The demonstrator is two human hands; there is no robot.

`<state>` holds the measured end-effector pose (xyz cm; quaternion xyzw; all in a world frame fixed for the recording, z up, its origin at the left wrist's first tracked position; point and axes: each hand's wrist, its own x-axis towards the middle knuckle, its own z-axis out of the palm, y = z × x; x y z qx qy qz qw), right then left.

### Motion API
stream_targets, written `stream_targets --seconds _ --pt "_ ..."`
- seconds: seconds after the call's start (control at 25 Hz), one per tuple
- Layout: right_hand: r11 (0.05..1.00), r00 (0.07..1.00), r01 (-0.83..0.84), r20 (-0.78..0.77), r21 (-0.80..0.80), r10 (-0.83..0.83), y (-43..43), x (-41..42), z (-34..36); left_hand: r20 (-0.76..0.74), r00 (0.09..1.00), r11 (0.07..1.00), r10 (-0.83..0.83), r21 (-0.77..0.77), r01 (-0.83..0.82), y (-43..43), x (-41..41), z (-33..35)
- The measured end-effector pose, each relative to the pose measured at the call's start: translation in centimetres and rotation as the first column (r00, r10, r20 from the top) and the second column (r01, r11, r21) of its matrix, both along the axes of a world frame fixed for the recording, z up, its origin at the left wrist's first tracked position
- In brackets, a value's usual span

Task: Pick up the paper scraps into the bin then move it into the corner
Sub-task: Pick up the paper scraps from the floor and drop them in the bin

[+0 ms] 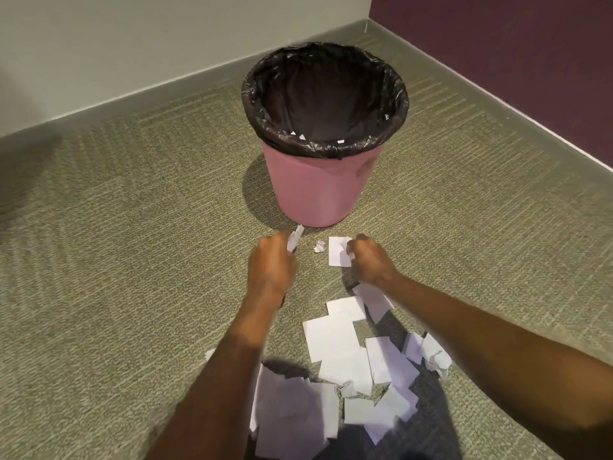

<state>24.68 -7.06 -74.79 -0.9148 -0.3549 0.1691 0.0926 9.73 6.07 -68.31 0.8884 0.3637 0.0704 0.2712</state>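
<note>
You are facing a pink bin [313, 190] that is standing upright on the green carpet [116, 260], its round mouth opening straight up and its body tapering toward the base. A black liner [325, 97] is folded over the rim, and a few white flecks of paper are showing at its near inner edge. The bin is sitting out from the corner [368, 26], which lies farther away and to the right, where the pale wall [132, 44] meets the maroon wall [497, 44].

Your left hand [272, 260] is curling closed around a narrow paper strip [295, 238]; the strip is sticking up and away, its long axis pointing toward the bin's base. Your right hand [370, 260] is bunching its fingers onto a flat white scrap [338, 252] lying on the carpet just near of the bin. A small crumpled ball [319, 246] is lying between your hands. The main pile of paper scraps [348, 370] is spreading nearer to you, between and under your forearms, mostly flat sheets overlapping.
</note>
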Motion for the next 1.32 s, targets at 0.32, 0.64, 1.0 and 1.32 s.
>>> stream_targets --seconds 0.32,0.64,1.0,1.32 --pt "0.979 0.976 -0.109 -0.168 0.173 0.138 -1.2 -1.3 8.7 0.731 0.683 0.990 -0.014 0.107 -0.094 1.7 3.0 16.9" --pt "0.860 0.926 -0.008 -0.321 0.511 0.199 -0.2 -3.0 22.2 0.311 0.927 0.965 -0.210 0.220 0.145 8.8 11.9 17.4" --pt "0.714 0.977 0.168 -0.209 0.680 -0.030 1.9 1.3 23.8 0.594 0.801 0.973 0.073 0.134 -0.188 5.5 4.1 11.0" --pt "0.846 0.995 0.018 0.077 0.533 -0.070 6.1 2.5 22.7 0.021 0.988 0.988 -0.150 0.025 0.150 2.8 -0.9 0.0"
